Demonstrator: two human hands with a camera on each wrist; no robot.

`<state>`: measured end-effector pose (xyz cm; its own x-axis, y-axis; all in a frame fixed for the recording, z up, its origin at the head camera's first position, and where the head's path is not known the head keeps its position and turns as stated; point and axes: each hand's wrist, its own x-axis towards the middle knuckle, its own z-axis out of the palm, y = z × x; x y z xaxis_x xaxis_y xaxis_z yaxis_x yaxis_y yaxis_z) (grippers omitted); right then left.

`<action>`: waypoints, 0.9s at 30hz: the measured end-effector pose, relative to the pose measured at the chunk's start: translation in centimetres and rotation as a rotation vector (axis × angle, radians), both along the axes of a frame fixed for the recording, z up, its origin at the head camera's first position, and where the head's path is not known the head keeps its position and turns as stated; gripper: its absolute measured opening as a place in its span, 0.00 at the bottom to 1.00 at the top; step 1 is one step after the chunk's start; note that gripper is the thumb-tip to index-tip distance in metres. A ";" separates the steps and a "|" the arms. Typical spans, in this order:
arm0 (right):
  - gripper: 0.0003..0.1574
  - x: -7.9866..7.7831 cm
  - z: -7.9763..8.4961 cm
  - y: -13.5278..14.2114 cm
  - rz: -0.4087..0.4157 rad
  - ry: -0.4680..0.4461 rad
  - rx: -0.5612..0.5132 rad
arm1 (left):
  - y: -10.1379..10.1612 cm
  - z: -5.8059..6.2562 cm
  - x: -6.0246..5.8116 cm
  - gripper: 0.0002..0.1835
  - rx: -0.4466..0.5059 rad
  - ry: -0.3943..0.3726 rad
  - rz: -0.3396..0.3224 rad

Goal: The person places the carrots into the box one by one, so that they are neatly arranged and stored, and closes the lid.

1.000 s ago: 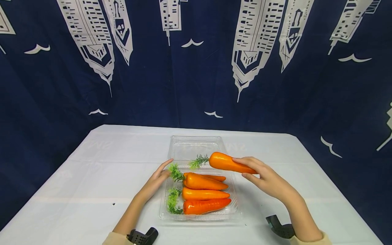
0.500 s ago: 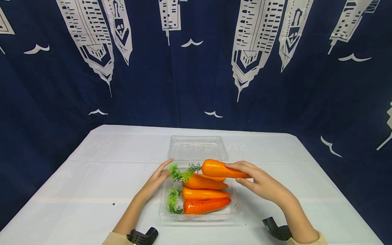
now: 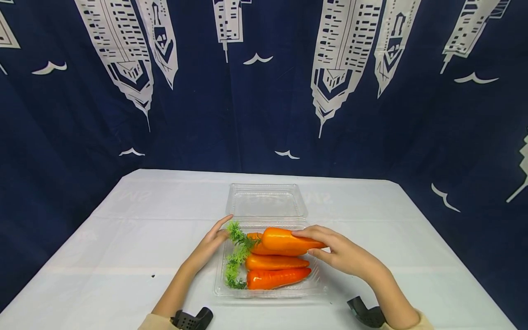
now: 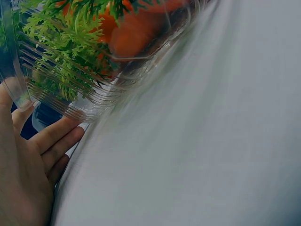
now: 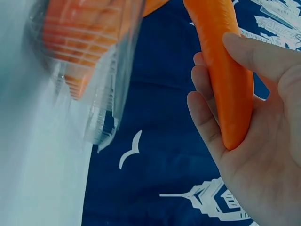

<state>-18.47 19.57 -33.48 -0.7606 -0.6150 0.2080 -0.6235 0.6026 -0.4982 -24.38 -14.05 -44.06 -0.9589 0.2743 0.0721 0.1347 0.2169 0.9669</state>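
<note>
My right hand (image 3: 342,250) grips an orange carrot (image 3: 284,239) by its narrow end, thumb on one side and fingers on the other. The carrot's thick end and leafy green top point left, over a clear plastic container (image 3: 280,294). Inside the container lie several more carrots, among them an orange one (image 3: 276,262) and a redder one (image 3: 278,278), with frilly green tops (image 3: 233,270) at the left. The held carrot partly hides those at the back. My left hand (image 3: 208,247) rests at the container's left side, its fingers extended against the ridged wall (image 4: 89,101).
The container's clear lid (image 3: 266,201) lies folded back behind it on the white tabletop (image 3: 136,247). A dark blue cloth (image 3: 247,105) with white buildings and birds hangs behind the table. A small dark speck (image 3: 153,276) lies on the left of the table.
My right hand has brought the carrot leftward and down, from above the container's back right to over the other carrots. My left hand has stayed in place.
</note>
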 end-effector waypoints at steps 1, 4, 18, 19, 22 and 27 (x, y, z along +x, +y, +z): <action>0.24 0.0 -0.1 -0.1 0.003 -0.010 0.003 | 0.0 0.0 0.0 0.26 -0.001 0.003 -0.001; 0.25 -0.1 -0.3 -0.4 0.016 -0.029 0.014 | 0.0 0.1 0.0 0.26 -0.001 0.002 -0.002; 0.24 0.0 -1.3 -1.9 0.057 -0.129 0.065 | 0.0 0.0 0.0 0.25 -0.004 0.006 0.007; 0.24 0.0 -1.4 -2.0 0.054 -0.131 0.072 | 0.0 0.0 0.0 0.25 -0.005 0.005 0.008; 0.25 0.0 -1.6 -2.2 0.043 -0.136 0.091 | 0.1 -0.1 0.0 0.25 -0.007 0.000 0.014; 0.27 -0.1 -1.9 -2.4 0.034 -0.154 0.105 | 0.1 -0.2 -0.1 0.28 0.000 -0.014 0.017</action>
<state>-18.53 17.12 -35.35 -0.7572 -0.6527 0.0240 -0.5652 0.6365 -0.5248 -24.46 -13.92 -44.22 -0.9644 0.2579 0.0584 0.1172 0.2190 0.9687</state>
